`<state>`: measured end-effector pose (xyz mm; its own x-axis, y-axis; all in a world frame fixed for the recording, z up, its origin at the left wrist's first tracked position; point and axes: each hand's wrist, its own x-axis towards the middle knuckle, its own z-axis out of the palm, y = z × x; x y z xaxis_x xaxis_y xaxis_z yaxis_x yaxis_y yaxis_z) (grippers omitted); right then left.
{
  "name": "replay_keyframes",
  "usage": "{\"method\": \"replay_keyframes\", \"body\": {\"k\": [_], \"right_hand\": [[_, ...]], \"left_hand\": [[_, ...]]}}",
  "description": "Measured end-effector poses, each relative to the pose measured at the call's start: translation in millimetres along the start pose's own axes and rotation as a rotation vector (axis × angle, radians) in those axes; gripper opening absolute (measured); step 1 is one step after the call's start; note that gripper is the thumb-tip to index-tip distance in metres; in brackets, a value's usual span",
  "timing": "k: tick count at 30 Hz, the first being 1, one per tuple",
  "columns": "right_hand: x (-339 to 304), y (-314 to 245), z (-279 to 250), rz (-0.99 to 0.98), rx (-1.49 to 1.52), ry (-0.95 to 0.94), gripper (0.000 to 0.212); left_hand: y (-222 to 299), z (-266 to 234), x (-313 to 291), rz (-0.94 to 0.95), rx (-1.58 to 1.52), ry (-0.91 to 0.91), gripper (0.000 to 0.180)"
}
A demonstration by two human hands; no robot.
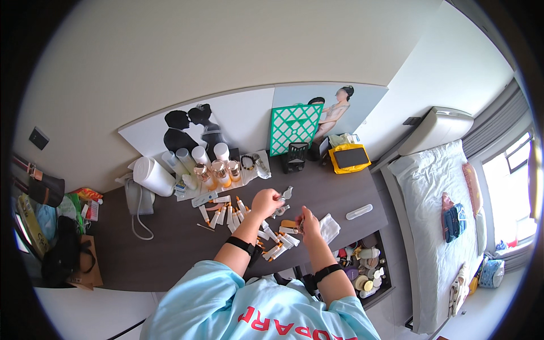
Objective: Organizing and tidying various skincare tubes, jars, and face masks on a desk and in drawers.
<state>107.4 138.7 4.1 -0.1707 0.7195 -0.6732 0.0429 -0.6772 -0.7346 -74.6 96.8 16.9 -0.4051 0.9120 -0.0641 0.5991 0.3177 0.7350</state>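
Observation:
Over the dark desk (175, 221) both my hands are raised close together. My left hand (267, 202) is closed in a pinch beside a small, shiny grey-white piece (288, 192); its kind is too small to tell. To the right, my right hand (307, 221) is closed, and whatever is in its fingers is hidden. Beneath and between my forearms lie several small white tubes with orange caps (273, 251), heaped loosely. A white folded cloth (329, 228) rests just right of my right hand.
Bottles with rose-gold caps (220, 169) and a white paper roll (153, 175) stand at the back left. A green lattice panel (293, 129) leans on the wall behind a black holder (296, 157). An open drawer (368, 266) of cosmetics juts out front right. A white case (359, 212) lies right.

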Motion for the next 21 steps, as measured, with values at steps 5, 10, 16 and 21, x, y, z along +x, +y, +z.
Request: {"method": "replay_keyframes", "body": {"k": [5,10,16,21], "right_hand": [[-7.8,-9.2,10.0,0.018,0.294,-0.184,0.036],[-23.6,-15.6,19.2,0.121,0.411,-0.254,0.038],[-12.1,-8.2,-7.3,0.116,0.457,-0.123,0.031],[-9.6,-4.2,-13.7,0.096,0.400,-0.088,0.023]], "left_hand": [[44.3,-0.2,-10.1,-0.250,-0.832,-0.391,0.020],[47.2,24.7,-16.5,-0.042,-0.512,-0.239,0.020],[15.5,29.7,-8.1,0.099,0.106,0.027,0.014],[3.1,50.8,-12.6,0.020,0.248,0.000,0.013]]}}
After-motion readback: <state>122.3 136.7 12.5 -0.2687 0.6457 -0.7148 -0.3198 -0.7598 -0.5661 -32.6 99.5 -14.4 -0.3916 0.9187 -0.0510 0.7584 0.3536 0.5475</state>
